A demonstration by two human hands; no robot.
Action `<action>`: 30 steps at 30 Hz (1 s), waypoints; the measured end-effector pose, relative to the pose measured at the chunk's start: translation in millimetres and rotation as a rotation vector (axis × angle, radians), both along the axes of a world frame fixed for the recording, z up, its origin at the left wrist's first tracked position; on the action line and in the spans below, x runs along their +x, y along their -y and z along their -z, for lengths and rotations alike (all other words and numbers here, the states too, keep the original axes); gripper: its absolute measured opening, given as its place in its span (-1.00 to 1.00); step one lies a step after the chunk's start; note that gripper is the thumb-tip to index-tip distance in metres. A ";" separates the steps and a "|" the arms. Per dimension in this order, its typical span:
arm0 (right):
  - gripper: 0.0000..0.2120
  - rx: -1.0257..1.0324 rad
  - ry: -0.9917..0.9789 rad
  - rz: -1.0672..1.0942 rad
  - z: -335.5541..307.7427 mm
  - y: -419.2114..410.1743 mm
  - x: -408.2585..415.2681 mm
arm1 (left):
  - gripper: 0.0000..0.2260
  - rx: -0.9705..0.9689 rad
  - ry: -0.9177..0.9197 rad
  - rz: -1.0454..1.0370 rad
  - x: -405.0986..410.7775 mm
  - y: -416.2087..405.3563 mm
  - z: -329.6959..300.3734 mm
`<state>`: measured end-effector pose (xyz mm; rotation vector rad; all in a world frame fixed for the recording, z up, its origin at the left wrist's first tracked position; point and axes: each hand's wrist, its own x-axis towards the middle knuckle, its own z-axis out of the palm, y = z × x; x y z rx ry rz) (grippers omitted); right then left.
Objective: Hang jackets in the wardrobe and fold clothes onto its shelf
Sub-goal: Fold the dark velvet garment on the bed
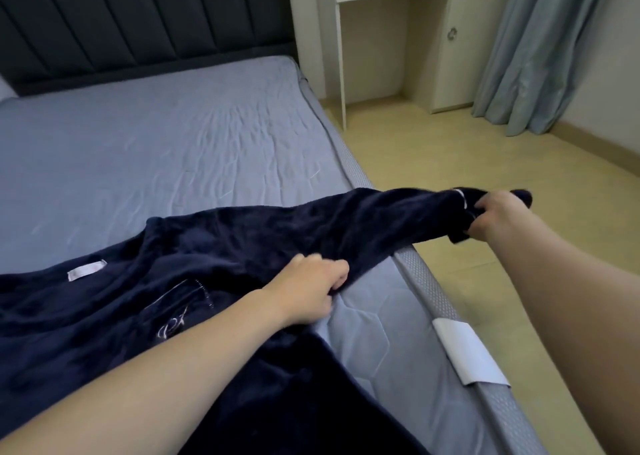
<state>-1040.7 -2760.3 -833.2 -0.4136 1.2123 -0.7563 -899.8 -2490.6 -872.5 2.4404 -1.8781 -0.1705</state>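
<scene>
A dark navy fleece garment (207,264) lies spread over the near part of the bed (156,143), with a white label and pale piping showing. One sleeve stretches to the right, past the mattress edge. My right hand (491,217) grips the cuff end of that sleeve, out over the floor. My left hand (311,288) is closed on the fabric near the underarm, pinning it to the mattress close to the bed's edge. No wardrobe is in view.
The bed has a grey-blue sheet and a dark padded headboard (138,22). A white desk and cabinet unit (415,39) stands beyond the bed's far corner. A blue-grey curtain (540,49) hangs at the right. Pale wooden floor (467,153) runs alongside the bed.
</scene>
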 end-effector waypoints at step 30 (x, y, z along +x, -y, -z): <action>-0.56 -1.268 -0.250 -1.085 -59.2 -251.3 121.2 | -0.50 -0.828 -1.505 -1.066 121.5 -239.8 -96.5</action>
